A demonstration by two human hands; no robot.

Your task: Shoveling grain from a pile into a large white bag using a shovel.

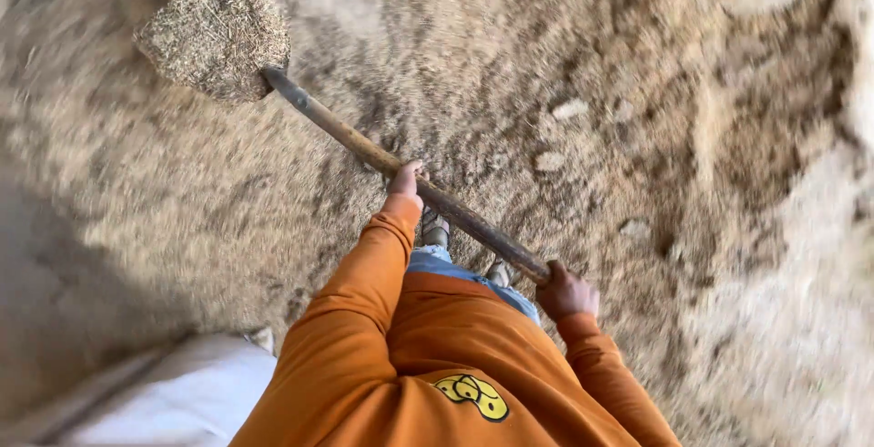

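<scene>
We take the wooden handle [410,178] as our landmark: it runs slantwise from the load of dry straw [214,33] at its upper end down to the person's body. Our left hand [405,181] has its grip closed around the handle's middle, thumb on top. Our right hand [566,292] has its grip clamped on the handle's lower end. The straw sits heaped on the tool's head, raised above the straw-strewn ground [683,137], which is blurred. Below the handle, on the orange sweatshirt [437,347], sits a small yellow oval emblem [472,394]. A white sack [173,397] lies lower left of the handle.
</scene>
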